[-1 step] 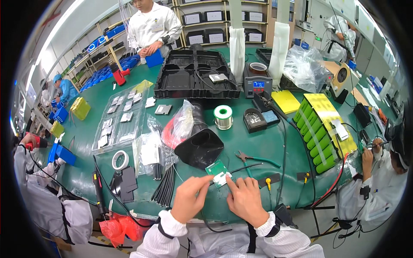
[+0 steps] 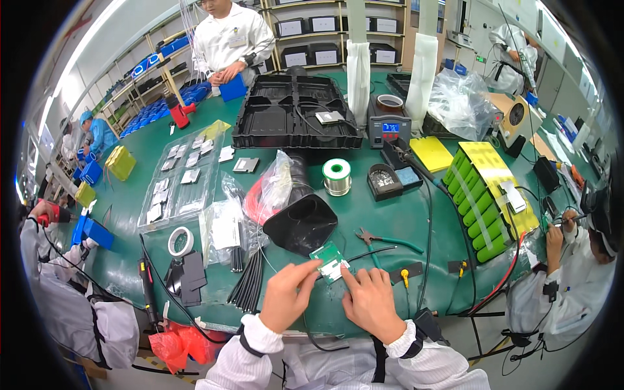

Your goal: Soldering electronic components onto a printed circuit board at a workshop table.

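Note:
A green circuit board [image 2: 329,260] with white and silver parts lies at the table's near middle. My left hand [image 2: 290,296] is closed at its left edge, with the index finger and thumb on that side. From the other side my right hand [image 2: 372,300] presses an index fingertip on the board's right edge, its other fingers curled. Any small piece between the fingertips is too small to make out. Behind the board lies a black funnel-shaped nozzle [image 2: 300,224]. Green-handled cutters [image 2: 390,243] lie to the right, and a bundle of black tubes [image 2: 247,286] to the left.
A solder spool [image 2: 337,177] and a soldering station [image 2: 389,127] stand further back. At right is a green cell battery pack [image 2: 478,205]. A clear tray [image 2: 182,175] holds several small boards at left. Black cases [image 2: 296,114] sit at the back. Co-workers are around the table.
The left hand's fingertips have shifted slightly up along the board's left edge. The board has barely moved, and the right hand stays in place.

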Demonstrator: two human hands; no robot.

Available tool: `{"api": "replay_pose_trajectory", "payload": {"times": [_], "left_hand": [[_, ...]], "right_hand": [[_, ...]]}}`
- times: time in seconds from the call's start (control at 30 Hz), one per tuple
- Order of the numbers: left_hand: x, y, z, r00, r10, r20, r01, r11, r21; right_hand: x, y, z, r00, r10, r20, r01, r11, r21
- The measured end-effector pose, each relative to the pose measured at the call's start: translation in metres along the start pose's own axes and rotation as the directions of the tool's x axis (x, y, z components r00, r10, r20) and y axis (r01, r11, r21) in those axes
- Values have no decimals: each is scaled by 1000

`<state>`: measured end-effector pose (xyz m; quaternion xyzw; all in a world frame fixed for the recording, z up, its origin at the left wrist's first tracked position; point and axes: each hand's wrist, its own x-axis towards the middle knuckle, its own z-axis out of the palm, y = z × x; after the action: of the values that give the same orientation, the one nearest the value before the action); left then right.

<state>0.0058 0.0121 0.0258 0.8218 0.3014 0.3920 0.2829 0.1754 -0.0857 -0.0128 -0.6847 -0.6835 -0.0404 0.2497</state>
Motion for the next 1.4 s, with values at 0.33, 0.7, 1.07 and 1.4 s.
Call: {"api": "replay_pose_trajectory", "payload": {"times": [0.33, 0.7, 1.07, 1.4], "left_hand": [[24, -31, 19, 967, 28, 254, -9, 997, -78], [14, -30, 27, 967, -52, 251, 49, 999, 17], [16, -34, 29, 978, -33, 207, 18, 997, 77], [19, -35, 28, 981, -48, 189, 36, 997, 71]], "right_hand": [[3, 1, -6, 998, 17, 68, -17, 1000, -4], [3, 19, -18, 996, 12, 92, -33, 974, 225], [109, 153, -27, 689, 707, 156, -16, -201, 979], [137, 175, -38, 601, 737, -309, -125, 469, 874]]}}
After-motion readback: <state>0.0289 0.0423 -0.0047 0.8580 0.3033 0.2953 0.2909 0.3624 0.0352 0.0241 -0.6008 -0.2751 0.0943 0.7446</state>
